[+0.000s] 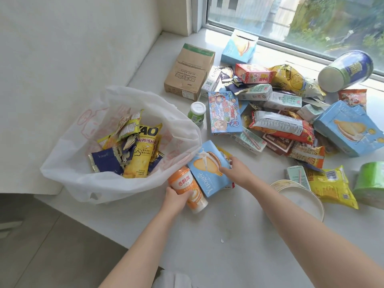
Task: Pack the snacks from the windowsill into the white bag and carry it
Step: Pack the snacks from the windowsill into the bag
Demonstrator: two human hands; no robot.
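Snacks are filling both hands near the windowsill's (207, 235) front edge, my left hand (176, 197) gripping the orange cup (187, 187) and my right hand (236, 169) pinching the blue biscuit box (207, 173), either likely snagging the floppy rim of the white bag (68, 169), the cup lying lengthwise, base pointing at the bag's mouth.

A cream wall (72, 38) fills the view from 9 to 11 o'clock. Grey floor tiles (41, 246) lie at 8 o'clock. At 1 o'clock a window (311, 23) shows trees (353, 17) and a building (245, 9) outside. A brown carton (189, 73) lies flat at 12 o'clock. Stacked white bowls (301, 198) sit at 4 o'clock.
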